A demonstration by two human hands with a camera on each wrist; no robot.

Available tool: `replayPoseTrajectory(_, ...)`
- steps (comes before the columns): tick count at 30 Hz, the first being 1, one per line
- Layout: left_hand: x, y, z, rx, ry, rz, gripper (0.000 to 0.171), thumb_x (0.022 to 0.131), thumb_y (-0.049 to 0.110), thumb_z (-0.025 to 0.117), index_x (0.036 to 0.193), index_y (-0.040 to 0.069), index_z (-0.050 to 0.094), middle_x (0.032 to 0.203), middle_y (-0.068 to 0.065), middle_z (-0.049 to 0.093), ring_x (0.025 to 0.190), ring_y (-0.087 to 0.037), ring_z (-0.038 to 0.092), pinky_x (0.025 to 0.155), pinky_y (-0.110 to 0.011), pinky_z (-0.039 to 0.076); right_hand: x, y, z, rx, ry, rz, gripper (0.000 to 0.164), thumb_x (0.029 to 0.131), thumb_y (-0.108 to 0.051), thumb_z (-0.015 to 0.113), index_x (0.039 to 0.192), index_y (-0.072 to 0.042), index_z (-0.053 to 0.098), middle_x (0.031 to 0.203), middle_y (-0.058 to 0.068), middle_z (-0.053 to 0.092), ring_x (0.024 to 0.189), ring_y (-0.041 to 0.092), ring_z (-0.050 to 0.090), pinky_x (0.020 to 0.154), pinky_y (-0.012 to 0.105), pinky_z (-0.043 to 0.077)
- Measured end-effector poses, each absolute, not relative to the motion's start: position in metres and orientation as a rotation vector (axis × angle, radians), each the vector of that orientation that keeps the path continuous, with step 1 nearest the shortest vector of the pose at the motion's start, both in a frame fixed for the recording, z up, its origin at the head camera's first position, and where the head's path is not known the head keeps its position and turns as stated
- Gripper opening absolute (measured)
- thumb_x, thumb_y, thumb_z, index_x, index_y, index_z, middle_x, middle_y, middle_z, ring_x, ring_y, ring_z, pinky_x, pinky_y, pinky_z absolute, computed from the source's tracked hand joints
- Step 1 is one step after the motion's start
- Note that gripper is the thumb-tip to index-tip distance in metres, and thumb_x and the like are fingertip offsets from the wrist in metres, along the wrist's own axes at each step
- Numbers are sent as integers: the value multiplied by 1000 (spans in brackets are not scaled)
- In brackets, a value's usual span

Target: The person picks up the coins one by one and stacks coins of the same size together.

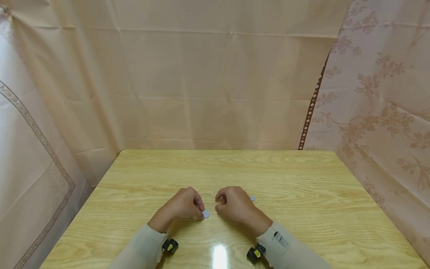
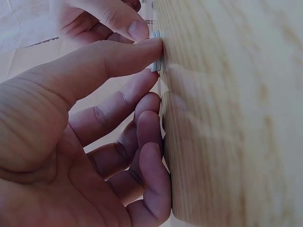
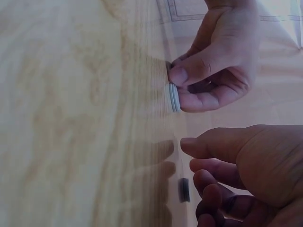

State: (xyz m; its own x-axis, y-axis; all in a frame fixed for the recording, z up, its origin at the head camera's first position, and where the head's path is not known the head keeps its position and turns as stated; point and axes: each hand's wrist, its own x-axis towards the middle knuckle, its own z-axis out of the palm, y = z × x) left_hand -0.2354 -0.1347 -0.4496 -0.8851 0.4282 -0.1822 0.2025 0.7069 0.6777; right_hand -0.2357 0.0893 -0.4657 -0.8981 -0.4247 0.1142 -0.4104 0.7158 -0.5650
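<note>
Near the middle of the table (image 1: 215, 175), my left hand (image 1: 186, 203) pinches a small stack of round white discs (image 1: 206, 214) by its left edge, between thumb and index finger. The layered edges of this stack (image 3: 173, 97) show in the right wrist view, close against the tabletop. My right hand (image 1: 236, 203) hovers just right of the stack, apart from it, with fingers loosely bent and nothing between thumb and index finger. Another small pale disc (image 1: 253, 198) lies beyond the right hand; it appears as a dark thick disc (image 3: 183, 189) in the right wrist view.
Beige curtain cloth (image 1: 208, 86) hangs behind the table's far edge. Patterned cloth (image 1: 386, 112) hangs on the right, and pale cloth with a printed band (image 1: 30, 157) on the left. A bright light reflection lies on the near tabletop.
</note>
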Motion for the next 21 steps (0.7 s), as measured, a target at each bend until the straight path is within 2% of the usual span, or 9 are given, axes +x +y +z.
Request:
replayPoseTrajectory(10,-235,-136,-450,510,2589,983,19,72,10,92,72,18,75,71,6,69,69,-15,62,64,-33,52,-241,97,-465,-638,2890,-949,20,83,-18,81,101,-12,78,77,-8,62,69,8,54,63,26,47)
replayPoseTrajectory(21,-236,-135,-450,506,2582,978,19,72,10,92,73,17,75,71,5,69,68,-15,61,63,-32,51,-247,102,-467,-594,2872,-991,26,83,-17,81,108,-9,77,74,-7,62,65,8,55,60,25,47)
